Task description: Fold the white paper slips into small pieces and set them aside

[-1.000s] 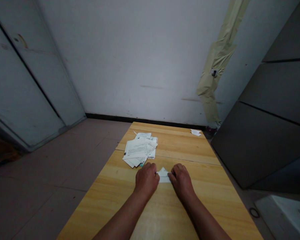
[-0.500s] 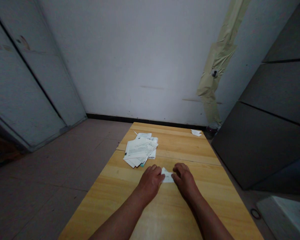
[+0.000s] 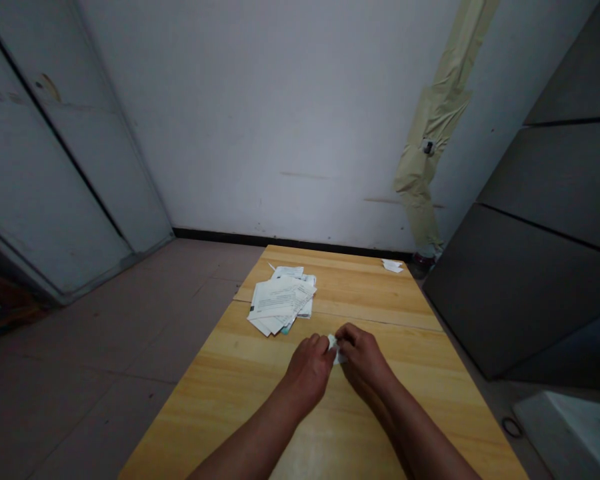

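Observation:
Between my two hands, low over the middle of the table, is a small piece of white paper, mostly covered by fingers. My left hand has its fingers curled and pinches the paper's left side. On the other side, my right hand bends over the paper, thumb and fingertips closed on its right part. The fingertips of both hands are close together, and the paper's folds are too small to make out. Up and to the left lies a loose pile of printed paper sheets.
A wooden table with a seam across it stands against a white wall. A few folded white papers lie at its far right corner. Grey panels rise on the right, and a white box sits on the floor.
My hands have come closer together, with the right hand moving left over the paper. Less of the paper shows now. The pile has not moved.

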The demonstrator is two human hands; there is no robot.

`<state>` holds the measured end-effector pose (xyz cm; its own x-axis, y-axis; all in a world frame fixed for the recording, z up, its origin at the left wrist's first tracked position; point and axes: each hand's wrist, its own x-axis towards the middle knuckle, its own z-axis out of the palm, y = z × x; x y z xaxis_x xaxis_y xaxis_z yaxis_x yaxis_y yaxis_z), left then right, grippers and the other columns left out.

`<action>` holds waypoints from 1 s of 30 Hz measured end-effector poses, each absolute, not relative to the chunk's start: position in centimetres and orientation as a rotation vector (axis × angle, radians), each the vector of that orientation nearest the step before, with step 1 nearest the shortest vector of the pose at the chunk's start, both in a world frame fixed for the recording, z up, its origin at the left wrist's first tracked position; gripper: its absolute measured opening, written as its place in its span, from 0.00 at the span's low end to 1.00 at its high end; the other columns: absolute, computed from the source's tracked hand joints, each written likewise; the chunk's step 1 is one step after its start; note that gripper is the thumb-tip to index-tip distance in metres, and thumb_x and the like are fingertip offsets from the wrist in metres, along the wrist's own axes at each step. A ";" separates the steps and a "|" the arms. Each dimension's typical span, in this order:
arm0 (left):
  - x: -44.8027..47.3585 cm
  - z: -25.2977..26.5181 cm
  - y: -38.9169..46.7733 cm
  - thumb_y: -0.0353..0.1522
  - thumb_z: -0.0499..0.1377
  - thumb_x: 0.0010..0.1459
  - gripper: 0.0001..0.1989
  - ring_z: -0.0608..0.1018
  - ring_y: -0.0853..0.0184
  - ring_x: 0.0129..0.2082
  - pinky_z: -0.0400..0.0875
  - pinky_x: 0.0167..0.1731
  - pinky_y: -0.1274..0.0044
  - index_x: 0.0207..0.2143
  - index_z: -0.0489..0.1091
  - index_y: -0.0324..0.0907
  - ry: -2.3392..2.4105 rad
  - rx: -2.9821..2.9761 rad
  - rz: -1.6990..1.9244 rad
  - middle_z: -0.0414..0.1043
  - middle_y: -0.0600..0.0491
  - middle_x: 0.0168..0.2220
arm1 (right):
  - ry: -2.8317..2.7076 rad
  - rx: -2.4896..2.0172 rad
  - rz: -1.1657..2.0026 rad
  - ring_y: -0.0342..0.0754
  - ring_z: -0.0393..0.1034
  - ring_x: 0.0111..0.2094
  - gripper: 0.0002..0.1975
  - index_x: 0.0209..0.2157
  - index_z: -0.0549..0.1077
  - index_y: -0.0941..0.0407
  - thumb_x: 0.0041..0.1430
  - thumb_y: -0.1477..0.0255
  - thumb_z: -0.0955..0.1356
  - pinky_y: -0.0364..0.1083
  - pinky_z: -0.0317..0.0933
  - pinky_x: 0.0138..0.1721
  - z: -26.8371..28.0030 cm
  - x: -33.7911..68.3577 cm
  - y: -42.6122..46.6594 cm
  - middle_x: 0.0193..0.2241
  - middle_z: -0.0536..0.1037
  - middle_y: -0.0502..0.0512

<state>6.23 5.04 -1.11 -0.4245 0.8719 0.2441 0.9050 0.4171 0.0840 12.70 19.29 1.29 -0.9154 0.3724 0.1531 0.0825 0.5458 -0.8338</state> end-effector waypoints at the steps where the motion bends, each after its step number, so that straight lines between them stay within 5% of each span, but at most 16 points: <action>1: 6.2 -1.1 4.9 0.29 0.48 0.68 0.12 0.70 0.62 0.38 0.61 0.35 0.71 0.42 0.72 0.41 -2.494 -1.591 -0.314 0.70 0.50 0.37 | -2.523 -0.390 1.250 0.46 0.65 0.27 0.06 0.25 0.67 0.54 0.46 0.77 0.60 0.42 0.56 0.30 1.0 12.5 19.0 0.23 0.70 0.49; 9: 5.6 -0.5 2.7 0.26 0.51 0.64 0.11 0.68 0.63 0.37 0.61 0.36 0.70 0.31 0.70 0.40 -2.458 -1.661 -0.448 0.70 0.51 0.35 | -2.733 -0.391 0.855 0.46 0.64 0.31 0.11 0.29 0.66 0.55 0.47 0.83 0.59 0.42 0.54 0.34 0.0 12.9 18.6 0.28 0.71 0.52; 14: 5.5 -0.6 2.2 0.25 0.52 0.63 0.09 0.68 0.63 0.38 0.61 0.36 0.70 0.33 0.70 0.41 -2.463 -1.657 -0.513 0.71 0.51 0.37 | -2.788 -0.461 0.637 0.48 0.64 0.36 0.11 0.31 0.67 0.55 0.49 0.83 0.60 0.43 0.52 0.36 0.3 13.6 18.1 0.31 0.72 0.54; 21: 5.7 -0.3 2.4 0.25 0.53 0.62 0.09 0.68 0.64 0.37 0.60 0.35 0.70 0.30 0.71 0.42 -2.505 -1.637 -0.585 0.71 0.51 0.35 | -2.779 -0.662 0.681 0.48 0.64 0.36 0.01 0.30 0.68 0.54 0.54 0.73 0.66 0.43 0.49 0.33 1.0 13.0 17.3 0.31 0.73 0.51; 30: 5.7 -0.2 2.2 0.25 0.53 0.62 0.10 0.68 0.63 0.39 0.60 0.37 0.69 0.34 0.73 0.43 -2.522 -1.616 -0.588 0.73 0.51 0.37 | -2.744 -0.706 0.819 0.47 0.64 0.35 0.04 0.30 0.68 0.54 0.49 0.76 0.66 0.42 0.49 0.32 1.0 12.6 17.8 0.31 0.73 0.50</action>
<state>5.71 2.16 -0.23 -0.4368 0.8557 0.2773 0.8901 0.3666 0.2707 12.60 17.77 1.00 -0.8682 0.4941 0.0457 0.3882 0.7336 -0.5578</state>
